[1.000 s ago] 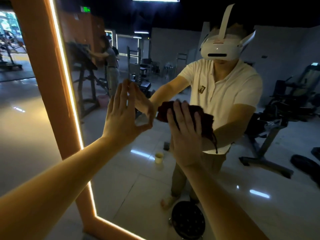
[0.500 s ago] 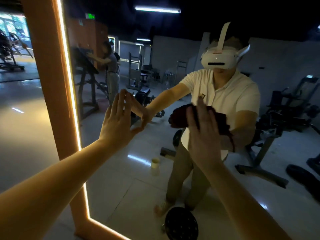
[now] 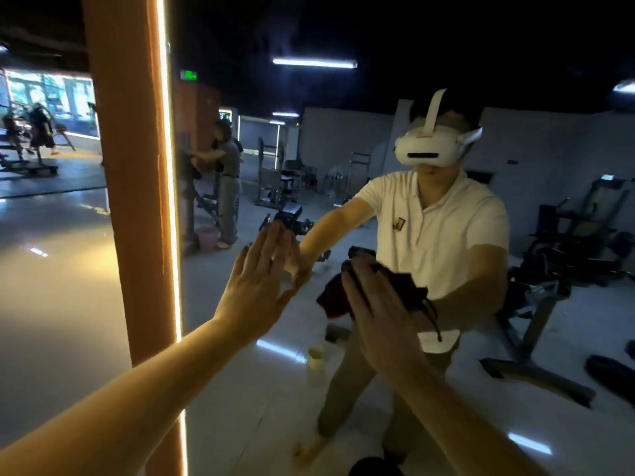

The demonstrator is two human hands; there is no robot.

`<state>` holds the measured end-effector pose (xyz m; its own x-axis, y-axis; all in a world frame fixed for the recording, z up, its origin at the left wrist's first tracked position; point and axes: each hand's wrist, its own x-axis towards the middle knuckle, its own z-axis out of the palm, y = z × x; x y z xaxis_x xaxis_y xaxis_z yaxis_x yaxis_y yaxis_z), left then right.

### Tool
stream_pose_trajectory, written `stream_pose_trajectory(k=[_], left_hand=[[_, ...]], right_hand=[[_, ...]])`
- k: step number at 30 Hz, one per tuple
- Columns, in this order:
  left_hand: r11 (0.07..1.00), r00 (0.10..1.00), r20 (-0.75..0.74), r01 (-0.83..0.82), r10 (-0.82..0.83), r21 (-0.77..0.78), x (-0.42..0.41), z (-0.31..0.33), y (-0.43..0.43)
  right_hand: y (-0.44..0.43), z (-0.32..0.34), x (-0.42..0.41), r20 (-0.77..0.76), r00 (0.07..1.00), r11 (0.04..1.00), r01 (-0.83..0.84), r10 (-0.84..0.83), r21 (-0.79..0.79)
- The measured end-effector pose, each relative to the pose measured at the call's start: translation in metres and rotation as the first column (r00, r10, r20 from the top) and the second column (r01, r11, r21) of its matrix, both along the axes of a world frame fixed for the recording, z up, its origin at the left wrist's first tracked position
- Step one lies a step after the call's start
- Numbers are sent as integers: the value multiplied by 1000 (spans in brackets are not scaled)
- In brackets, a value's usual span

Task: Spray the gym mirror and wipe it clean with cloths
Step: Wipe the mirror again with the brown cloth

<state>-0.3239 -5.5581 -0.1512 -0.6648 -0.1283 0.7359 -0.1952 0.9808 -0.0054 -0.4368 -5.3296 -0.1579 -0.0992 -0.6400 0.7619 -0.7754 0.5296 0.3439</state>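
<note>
The gym mirror (image 3: 343, 173) fills the right of the view, framed on its left by an orange post with a lit strip (image 3: 168, 201). My left hand (image 3: 256, 286) lies flat against the glass with straight fingers, close to that strip. My right hand (image 3: 374, 310) presses a dark red cloth (image 3: 331, 298) flat onto the mirror with straight fingers. The cloth's reflection and a dangling thread show behind my fingers. My own reflection stands in the glass wearing a white headset and a white shirt.
A pale bottle (image 3: 315, 360) shows reflected on the floor below the cloth. A dark round weight (image 3: 374, 467) sits at the mirror's foot. Reflected gym machines and another person stand behind me. Open glossy floor lies left of the post.
My head has risen and the view shifted right. My right hand with the cloth has slid down and slightly right on the glass. The left hand stays planted.
</note>
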Motion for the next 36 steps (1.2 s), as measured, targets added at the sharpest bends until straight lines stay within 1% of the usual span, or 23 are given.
stream_pose_trajectory(k=[1, 3, 6, 8, 10, 11, 12, 14, 15, 16, 17, 18, 19, 20, 22, 24, 25, 27, 29, 30, 33, 35, 36], left_hand=[[999, 1000, 4, 25, -25, -36, 3, 3, -6], [992, 996, 25, 89, -88, -93, 13, 13, -20], [973, 986, 59, 161, -153, -166, 31, 36, -40], [972, 985, 33, 172, -169, -157, 37, 57, -55], [979, 987, -12, 158, -161, -131, 35, 84, -70], [979, 985, -42, 159, -165, -124, 33, 97, -77], [979, 981, -85, 167, -177, -114, 29, 112, -85], [984, 972, -158, 165, -173, -62, 21, 140, -97], [988, 977, -149, 152, -154, -29, 19, 150, -102], [990, 983, -115, 142, -142, -7, 16, 155, -106], [990, 987, -79, 142, -142, -4, 13, 157, -109], [988, 986, -61, 151, -152, -16, 11, 155, -112], [986, 984, -63, 166, -168, -33, 9, 152, -114], [982, 980, -71, 180, -184, -53, 7, 149, -117], [984, 981, -90, 166, -172, -71, 4, 147, -119], [988, 986, -95, 131, -138, -82, 2, 147, -122], [988, 985, -104, 125, -135, -91, 0, 147, -123], [984, 978, -135, 143, -156, -105, -1, 146, -125], [979, 970, -161, 161, -180, -123, -1, 143, -126], [976, 965, -179, 167, -190, -137, -1, 142, -127], [960, 943, -204, 237, -264, -149, 3, 144, -127], [925, 894, -241, 378, -377, -47, 9, 144, -131], [907, 871, -282, 420, -402, 6, 13, 145, -134]], right_hand=[[-10, 28, 2, 10, 1000, 994, -29, 30, -101], [-28, 90, 4, -34, 998, 965, -51, 44, -256], [-51, 178, 7, -63, 997, 882, 10, -45, -470], [-71, 213, 10, -27, 996, 789, 49, -83, -613], [-95, 215, 13, 4, 992, 742, 97, -125, -663], [-107, 202, 16, 3, 989, 755, 115, -148, -646], [-119, 182, 20, -12, 987, 795, 120, -157, -594], [-131, 130, 24, -84, 984, 926, 119, -159, -359], [-131, 108, 25, -133, 980, 971, 120, -149, -208], [-127, 94, 23, -191, 970, 988, 137, -149, -72], [-121, 90, 20, -251, 957, 988, 156, -146, 20], [-116, 96, 18, -289, 946, 983, 172, -146, 66], [-112, 110, 17, -310, 938, 982, 184, -159, 53], [-111, 131, 17, -304, 932, 980, 200, -195, -17], [-114, 193, 16, -249, 925, 944, 228, -286, -236], [-122, 267, 12, -162, 921, 858, 250, -354, -449], [-127, 298, 12, -116, 929, 815, 243, -352, -526], [-149, 332, 13, -80, 944, 760, 205, -320, -616], [-179, 323, 15, -134, 947, 776, 153, -291, -611], [-193, 308, 17, -179, 945, 809, 127, -275, -574], [-208, 245, 24, -264, 945, 929, 90, -193, -359], [-199, 210, 29, -276, 947, 978, 121, -165, -169], [-193, 199, 30, -286, 945, 987, 134, -156, -93]])
